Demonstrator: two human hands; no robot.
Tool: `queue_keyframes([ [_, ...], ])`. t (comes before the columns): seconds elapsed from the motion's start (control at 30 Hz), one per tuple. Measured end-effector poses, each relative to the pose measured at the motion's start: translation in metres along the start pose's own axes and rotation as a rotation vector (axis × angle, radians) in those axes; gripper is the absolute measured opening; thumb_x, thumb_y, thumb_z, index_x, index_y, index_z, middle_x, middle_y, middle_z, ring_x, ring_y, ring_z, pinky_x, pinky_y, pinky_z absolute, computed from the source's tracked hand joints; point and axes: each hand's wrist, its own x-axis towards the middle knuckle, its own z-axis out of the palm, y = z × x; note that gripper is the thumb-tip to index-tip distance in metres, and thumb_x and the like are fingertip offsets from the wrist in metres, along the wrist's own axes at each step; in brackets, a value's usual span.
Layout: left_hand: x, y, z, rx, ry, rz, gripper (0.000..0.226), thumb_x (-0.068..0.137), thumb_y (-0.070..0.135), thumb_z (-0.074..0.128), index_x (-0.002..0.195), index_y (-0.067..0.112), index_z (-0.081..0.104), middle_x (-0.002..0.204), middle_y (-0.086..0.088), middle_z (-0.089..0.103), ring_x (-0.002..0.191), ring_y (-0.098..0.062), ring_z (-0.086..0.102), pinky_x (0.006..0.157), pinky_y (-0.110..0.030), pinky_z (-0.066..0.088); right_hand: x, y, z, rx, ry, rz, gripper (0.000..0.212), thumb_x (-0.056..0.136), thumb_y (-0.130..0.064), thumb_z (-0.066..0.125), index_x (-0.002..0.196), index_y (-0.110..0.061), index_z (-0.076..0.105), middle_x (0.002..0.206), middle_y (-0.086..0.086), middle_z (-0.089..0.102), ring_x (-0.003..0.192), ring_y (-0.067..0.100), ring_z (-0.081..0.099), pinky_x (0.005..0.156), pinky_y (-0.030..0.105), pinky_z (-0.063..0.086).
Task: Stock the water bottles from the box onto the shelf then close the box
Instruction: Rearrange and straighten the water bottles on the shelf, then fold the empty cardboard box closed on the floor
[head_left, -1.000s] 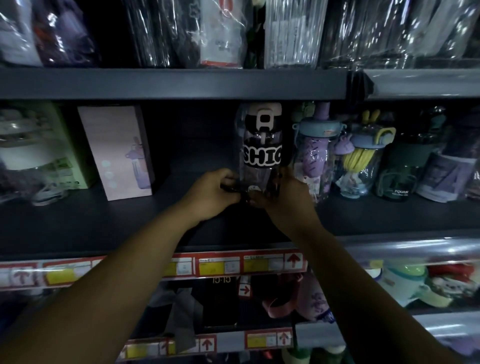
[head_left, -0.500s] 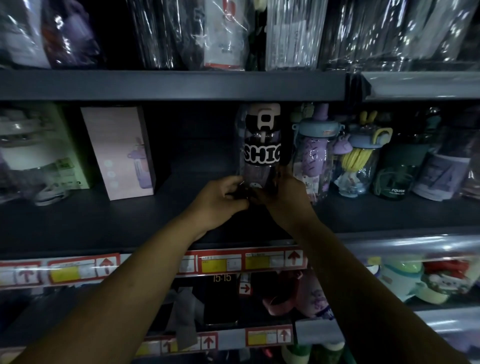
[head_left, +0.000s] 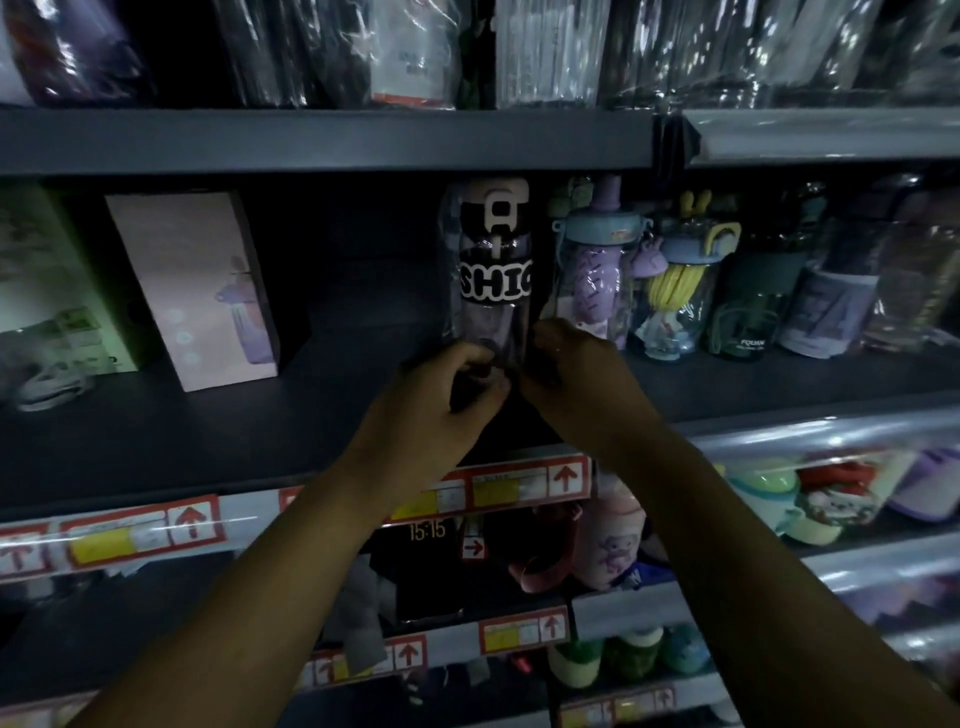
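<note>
Flanking SHIC bottle (head_left: 496, 270) — blue-lidded bottle (head_left: 592, 280), pink box (head_left: 192, 291).

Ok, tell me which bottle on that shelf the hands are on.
The black-banded SHIC bottle, leftmost in its row; left hand and right hand hold its base.

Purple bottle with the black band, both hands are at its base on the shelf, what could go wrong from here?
The tall purple plastic-wrapped bottle is held only low down by the left hand and right hand, so it might tip on release. It stands close beside the clear bottle with a blue lid; a nudge could knock that row.
</note>
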Motion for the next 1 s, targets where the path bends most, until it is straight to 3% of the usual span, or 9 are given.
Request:
queue_keyframes([
  [0.13, -0.023, 0.019, 0.022, -0.059, 0.072, 0.195, 0.026, 0.099, 0.042, 0.060, 0.120, 0.027, 0.064, 0.116, 0.014, 0.068, 0.110, 0.001, 0.063, 0.092, -0.029, 0.054, -0.052, 0.006, -0.030, -0.078, 0.182, -0.031, 0.031, 0.091, -0.027, 0.068, 0.116, -0.009, 0.067, 0.105, 0.002, 0.069, 0.091, 0.024, 0.067, 0.070, 0.015, 0.043],
  [0.23, -0.060, 0.045, 0.045, -0.240, 0.104, 0.325, 0.025, 0.097, 0.034, 0.062, 0.115, 0.017, 0.068, 0.116, 0.005, 0.067, 0.111, -0.010, 0.065, 0.090, -0.033, 0.056, -0.110, 0.015, -0.058, -0.044, 0.272, 0.066, 0.037, 0.090, -0.030, 0.072, 0.125, -0.019, 0.065, 0.114, -0.017, 0.063, 0.103, -0.005, 0.058, 0.089, 0.005, 0.044],
  [0.3, -0.069, 0.045, 0.071, -0.236, 0.071, 0.223, 0.027, 0.090, 0.036, 0.070, 0.109, 0.017, 0.071, 0.110, 0.000, 0.070, 0.101, -0.017, 0.069, 0.088, -0.042, 0.056, -0.155, 0.026, -0.071, -0.051, 0.279, 0.166, 0.039, 0.093, -0.025, 0.074, 0.129, -0.026, 0.061, 0.115, -0.022, 0.056, 0.105, -0.013, 0.049, 0.090, -0.005, 0.033],
  [0.4, -0.060, 0.033, 0.110, -0.244, -0.277, -0.118, 0.089, 0.022, 0.062, 0.097, 0.091, 0.014, 0.070, 0.089, -0.008, 0.067, 0.078, -0.022, 0.062, 0.097, -0.046, 0.053, -0.216, 0.051, -0.082, -0.071, 0.271, 0.358, 0.043, 0.094, -0.035, 0.069, 0.134, -0.022, 0.061, 0.125, -0.019, 0.060, 0.114, -0.008, 0.052, 0.095, 0.001, 0.037],
  [0.43, -0.064, 0.035, 0.128, -0.258, -0.351, -0.147, 0.091, 0.020, 0.063, 0.096, 0.092, 0.012, 0.071, 0.089, -0.011, 0.067, 0.077, -0.022, 0.062, 0.097, -0.041, 0.053, -0.234, 0.061, -0.084, -0.068, 0.271, 0.420, 0.046, 0.093, -0.039, 0.068, 0.136, -0.022, 0.061, 0.128, -0.015, 0.062, 0.116, -0.003, 0.056, 0.096, 0.009, 0.043],
  [0.5, -0.092, 0.060, 0.171, -0.234, -0.284, 0.037, 0.053, 0.070, 0.047, 0.081, 0.108, 0.010, 0.073, 0.107, -0.008, 0.070, 0.092, -0.022, 0.068, 0.087, -0.025, 0.052, -0.269, 0.083, -0.091, -0.093, 0.272, 0.507, 0.048, 0.093, -0.041, 0.068, 0.136, -0.022, 0.060, 0.128, -0.010, 0.065, 0.113, 0.006, 0.061, 0.091, 0.024, 0.051],
  [0.57, -0.130, 0.082, 0.201, -0.294, -0.318, 0.129, 0.037, 0.090, 0.038, 0.067, 0.122, 0.019, 0.068, 0.119, 0.006, 0.067, 0.110, -0.012, 0.065, 0.089, -0.027, 0.052, -0.306, 0.107, -0.100, -0.134, 0.249, 0.579, 0.049, 0.092, -0.040, 0.068, 0.137, -0.022, 0.059, 0.128, -0.009, 0.065, 0.105, 0.004, 0.060, 0.084, 0.026, 0.050],
  [0.8, -0.192, 0.118, 0.372, -0.275, -0.613, 0.089, 0.044, 0.094, 0.051, 0.066, 0.132, 0.028, 0.062, 0.127, 0.015, 0.063, 0.121, -0.004, 0.059, 0.094, -0.035, 0.054, -0.443, 0.186, -0.143, -0.107, 0.170, 0.941, 0.056, 0.090, -0.036, 0.075, 0.139, -0.021, 0.053, 0.134, -0.003, 0.060, 0.116, 0.011, 0.056, 0.089, -0.004, 0.026],
  [1.0, -0.194, 0.198, 0.471, -0.126, -0.736, 0.263, 0.044, 0.094, 0.050, 0.064, 0.129, 0.022, 0.064, 0.121, 0.001, 0.066, 0.116, -0.018, 0.061, 0.098, -0.034, 0.051, -0.514, 0.238, -0.222, -0.177, 0.164, 1.083, 0.065, 0.096, -0.044, 0.065, 0.151, -0.024, 0.037, 0.152, -0.003, 0.045, 0.124, 0.015, 0.054, 0.093, 0.016, 0.037],
])
